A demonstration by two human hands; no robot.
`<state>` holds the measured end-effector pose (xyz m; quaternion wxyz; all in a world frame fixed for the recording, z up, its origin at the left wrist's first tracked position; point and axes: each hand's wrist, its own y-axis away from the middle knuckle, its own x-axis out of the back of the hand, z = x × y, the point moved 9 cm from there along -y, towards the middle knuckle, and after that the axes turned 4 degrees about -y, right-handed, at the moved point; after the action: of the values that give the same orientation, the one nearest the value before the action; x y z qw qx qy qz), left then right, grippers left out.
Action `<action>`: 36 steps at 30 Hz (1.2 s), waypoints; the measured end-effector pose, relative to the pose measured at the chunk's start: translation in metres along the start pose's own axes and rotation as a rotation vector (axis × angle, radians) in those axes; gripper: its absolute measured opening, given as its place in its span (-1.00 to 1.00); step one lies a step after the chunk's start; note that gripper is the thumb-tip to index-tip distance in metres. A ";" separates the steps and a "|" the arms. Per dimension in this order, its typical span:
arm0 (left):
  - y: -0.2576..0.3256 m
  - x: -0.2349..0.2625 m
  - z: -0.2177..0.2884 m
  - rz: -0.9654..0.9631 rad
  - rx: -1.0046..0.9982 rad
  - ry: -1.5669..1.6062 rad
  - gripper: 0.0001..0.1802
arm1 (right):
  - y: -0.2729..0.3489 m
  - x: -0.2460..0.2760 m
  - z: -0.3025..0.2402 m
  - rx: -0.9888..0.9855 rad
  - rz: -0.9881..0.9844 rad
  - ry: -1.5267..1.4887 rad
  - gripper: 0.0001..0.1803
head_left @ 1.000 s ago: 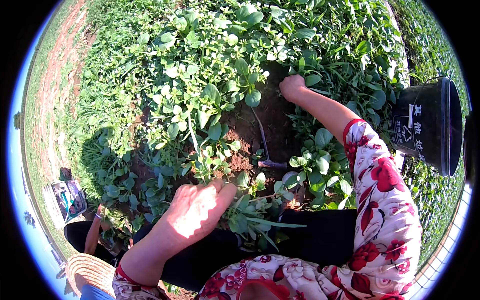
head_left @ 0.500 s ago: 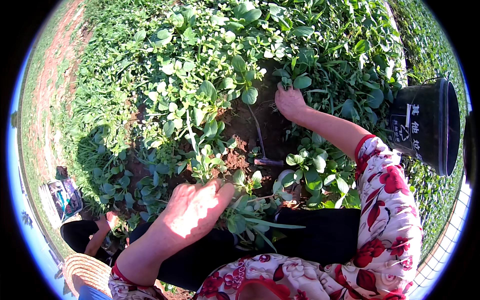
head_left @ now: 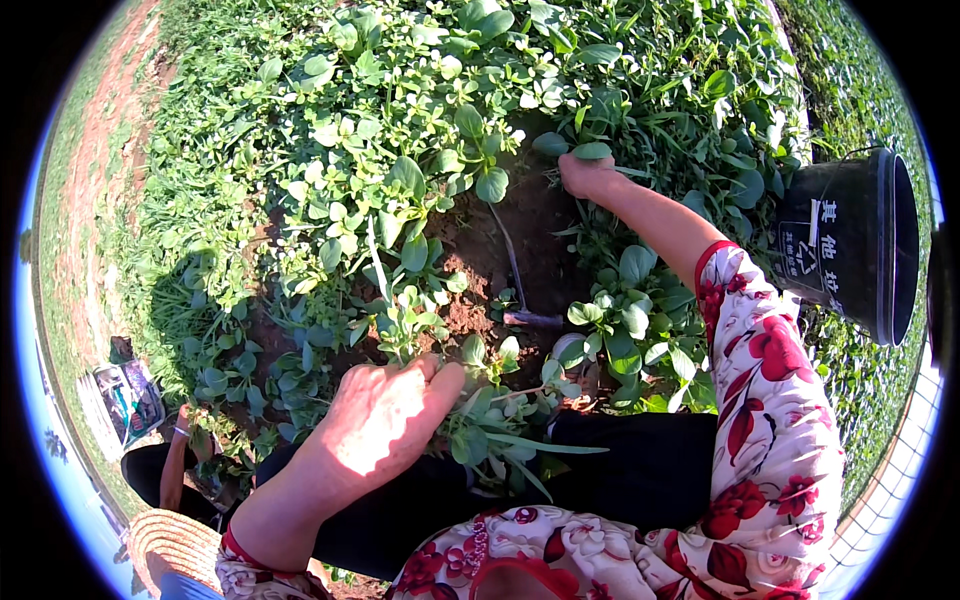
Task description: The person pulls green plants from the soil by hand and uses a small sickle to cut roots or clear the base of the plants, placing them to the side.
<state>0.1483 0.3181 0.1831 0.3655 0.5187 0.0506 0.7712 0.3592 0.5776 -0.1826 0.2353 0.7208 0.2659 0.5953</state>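
My left hand [head_left: 385, 415] is closed round a bunch of pulled weeds [head_left: 410, 320], whose leafy stems stick out above the fist. More stems and long leaves [head_left: 500, 435] trail beside it over my dark trousers. My right hand [head_left: 587, 178] reaches forward into low leafy plants at the edge of a bare soil patch [head_left: 545, 240]. Its fingers are curled in, partly behind broad leaves [head_left: 590, 151], so what they grip is hidden. Between the hands, a small tool with a thin bent metal rod [head_left: 511, 250] and a short brownish handle [head_left: 533, 320] lies on the soil.
A black bucket [head_left: 835, 240] leans at the right. Dense greens [head_left: 330, 120] spread ahead. At the lower left are another person's arm [head_left: 175, 460], a straw hat [head_left: 170, 540] and a light-coloured container [head_left: 125, 400] with things in it. A reddish dirt path [head_left: 100, 170] runs along the left.
My right hand has shifted slightly up and to the right among the plants. My left hand keeps its hold with hardly any movement. The other person's hand at lower left has moved.
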 end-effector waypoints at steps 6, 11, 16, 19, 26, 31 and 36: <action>0.007 -0.002 -0.008 -0.010 0.052 -0.025 -0.71 | 0.094 0.020 -0.069 0.277 -0.017 0.470 -0.77; 0.005 -0.005 -0.005 0.040 0.003 -0.039 -0.69 | 0.207 -0.028 -0.130 0.620 -0.089 0.255 -0.76; 0.001 -0.008 -0.004 -0.035 0.019 -0.049 -0.68 | 0.257 -0.075 -0.147 1.047 0.063 0.594 -0.72; 0.005 -0.006 -0.007 0.014 0.020 -0.064 -0.68 | 0.222 -0.033 -0.127 0.841 0.481 0.650 -0.66; -0.001 -0.010 -0.011 0.049 0.016 -0.048 -0.72 | 0.161 -0.022 -0.061 0.296 0.202 0.356 -0.77; -0.006 -0.026 -0.015 -0.048 0.041 -0.099 -0.75 | 0.169 -0.047 -0.080 0.321 -0.077 0.314 -0.75; -0.008 -0.034 -0.017 -0.141 0.090 -0.127 -0.77 | 0.232 -0.088 -0.129 0.648 -0.096 0.092 -0.78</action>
<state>0.1450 0.3083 0.1456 0.3975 0.5778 0.0982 0.7061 0.2436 0.3482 -0.0716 0.0092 0.7173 0.4853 0.4999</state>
